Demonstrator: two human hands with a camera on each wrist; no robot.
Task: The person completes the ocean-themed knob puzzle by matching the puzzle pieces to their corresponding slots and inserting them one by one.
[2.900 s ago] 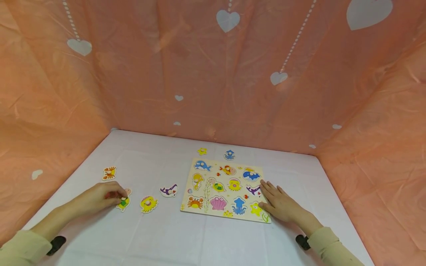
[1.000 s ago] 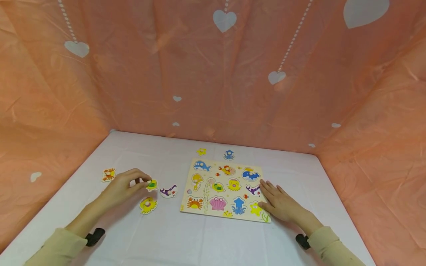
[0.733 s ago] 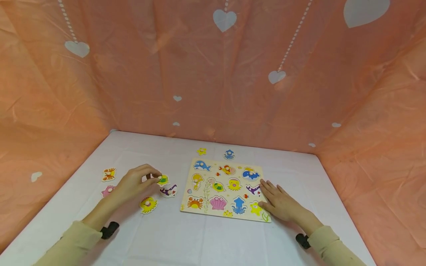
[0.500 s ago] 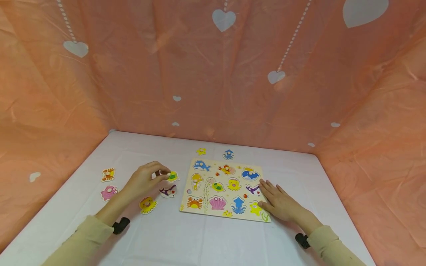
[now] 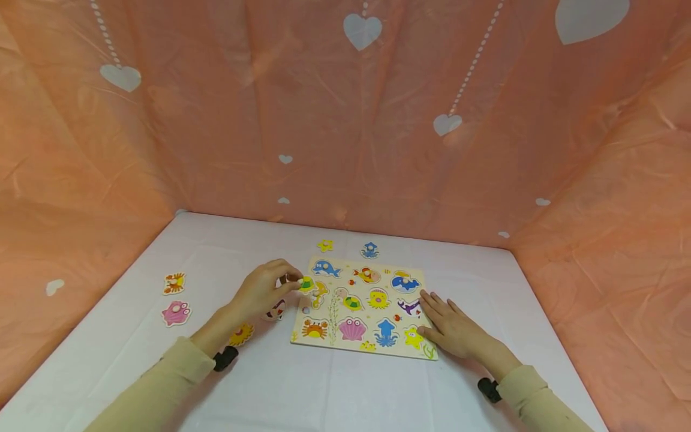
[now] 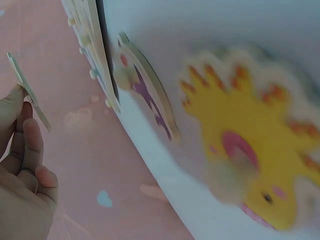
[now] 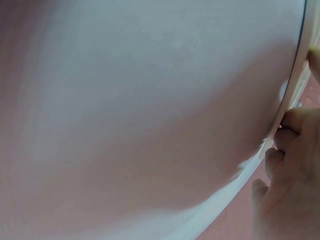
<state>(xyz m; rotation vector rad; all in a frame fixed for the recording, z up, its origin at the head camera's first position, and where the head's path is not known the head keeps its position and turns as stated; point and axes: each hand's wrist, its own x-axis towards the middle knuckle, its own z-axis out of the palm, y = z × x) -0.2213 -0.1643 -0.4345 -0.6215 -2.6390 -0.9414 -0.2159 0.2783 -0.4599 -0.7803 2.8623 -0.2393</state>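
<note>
My left hand (image 5: 268, 288) pinches a turtle puzzle piece (image 5: 308, 284) by its small knob, at the left edge of the wooden puzzle board (image 5: 340, 343). The piece overlaps the seahorse picture in the head view; in the left wrist view this turtle piece (image 6: 27, 90) appears edge-on, raised off the table. My right hand (image 5: 456, 330) rests along the board's right edge with fairly straight fingers on it, and the right wrist view shows the hand (image 7: 295, 160) at that edge. A turtle picture (image 5: 352, 302) lies in the board's middle-left area, unobstructed.
Left of the board lie a purple whale piece (image 5: 275, 311), partly hidden, and a yellow octopus piece (image 5: 241, 334) behind the left wrist. A crab piece (image 5: 174, 282) and pink shell piece (image 5: 176, 313) lie farther left. Behind the board are a yellow starfish piece (image 5: 326, 245) and blue squid piece (image 5: 369, 250).
The left hand has taken the turtle piece from the left side and carried it rightward past the whale piece to the board's left edge. The right hand has stayed on the board.
</note>
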